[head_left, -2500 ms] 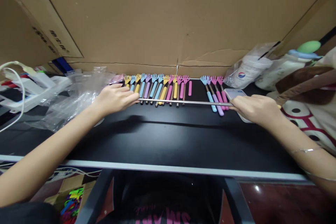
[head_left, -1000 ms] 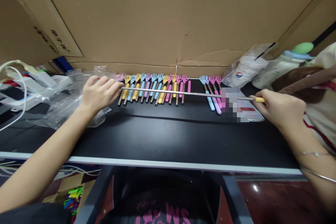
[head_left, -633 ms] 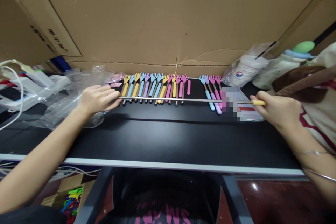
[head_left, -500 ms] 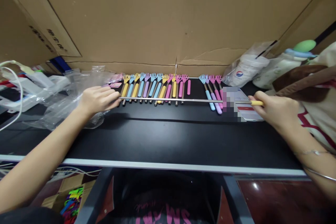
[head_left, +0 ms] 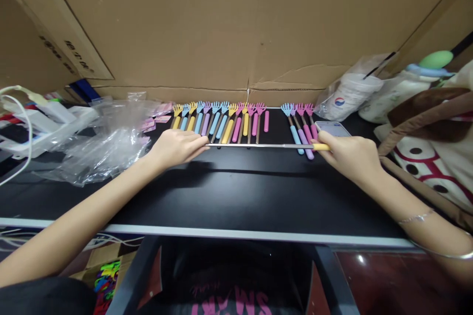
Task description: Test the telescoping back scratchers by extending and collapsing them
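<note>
My left hand [head_left: 180,146] is closed round the left end of a telescopic back scratcher [head_left: 254,145], hiding its tip. At its yellow handle, my right hand [head_left: 349,156] grips the other end. The thin metal rod lies level between the two hands, above the desk. Behind it is a row of back scratchers [head_left: 237,129] with yellow, blue, purple and pink claws and handles, the claws pointing away from me. A separate pink handle piece [head_left: 266,121] is at the row's right end. Further right is a smaller group of back scratchers [head_left: 295,139], near my right hand.
Clear plastic bags [head_left: 114,152] and a white rack-like thing [head_left: 55,128] occupy the left. A phone [head_left: 332,128], a bagged paper cup [head_left: 354,93], a bottle [head_left: 402,91] and a cloth bag [head_left: 424,157] are at right. Cardboard [head_left: 236,24] walls the back of the black desk [head_left: 236,202].
My hands have come closer together, the right moving left and the left moving right. The rod between them is shorter, slid into itself. The phone is less covered by the rod.
</note>
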### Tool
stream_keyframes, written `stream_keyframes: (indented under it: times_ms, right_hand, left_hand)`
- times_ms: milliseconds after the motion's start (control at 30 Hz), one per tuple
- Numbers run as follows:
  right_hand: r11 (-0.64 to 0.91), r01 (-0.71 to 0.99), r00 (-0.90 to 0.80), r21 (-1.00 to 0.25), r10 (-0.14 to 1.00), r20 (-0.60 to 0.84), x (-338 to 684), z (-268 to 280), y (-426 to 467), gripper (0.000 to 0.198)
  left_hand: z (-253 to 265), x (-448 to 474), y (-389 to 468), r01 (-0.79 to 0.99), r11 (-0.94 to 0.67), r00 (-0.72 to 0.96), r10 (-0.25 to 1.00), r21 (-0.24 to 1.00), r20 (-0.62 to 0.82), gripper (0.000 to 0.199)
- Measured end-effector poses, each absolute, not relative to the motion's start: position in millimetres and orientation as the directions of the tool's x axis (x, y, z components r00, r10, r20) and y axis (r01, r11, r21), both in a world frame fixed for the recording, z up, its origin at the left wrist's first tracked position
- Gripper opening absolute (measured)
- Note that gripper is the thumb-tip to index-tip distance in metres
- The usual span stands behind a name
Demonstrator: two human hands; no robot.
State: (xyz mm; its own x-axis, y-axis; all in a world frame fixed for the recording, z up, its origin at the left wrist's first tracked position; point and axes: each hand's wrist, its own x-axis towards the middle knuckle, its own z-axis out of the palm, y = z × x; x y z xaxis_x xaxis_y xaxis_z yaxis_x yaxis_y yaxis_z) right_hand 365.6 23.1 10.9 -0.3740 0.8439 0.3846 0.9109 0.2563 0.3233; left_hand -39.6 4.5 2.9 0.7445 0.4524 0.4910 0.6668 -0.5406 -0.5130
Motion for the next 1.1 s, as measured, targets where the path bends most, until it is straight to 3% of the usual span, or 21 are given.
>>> stream_keyframes:
  times_ms: [333,633,867,1100]
  right_hand:
    - [0.313,0.875,-0.446,0.369,0.818,0.363,344,13,34,0.030]
    - [0.393,0.858,-0.500,0.332,0.786,0.362,341,4,36,0.030]
    - [0.457,0.836,-0.548,0.303,0.726,0.415,352,13,36,0.040]
    - [0.436,0.849,-0.527,0.298,0.743,0.413,370,14,44,0.045]
  left_hand:
    - [12,-9,15,0.721,-0.524,0.691,0.504,-0.453,0.518,0.040]
    - [7,-15,16,0.745,-0.546,0.662,0.538,-0.382,0.522,0.034]
    - [15,-33,22,0.744,-0.483,0.668,0.554,-0.461,0.497,0.034]
    - [14,-34,20,0.738,-0.444,0.670,0.575,-0.509,0.469,0.038]
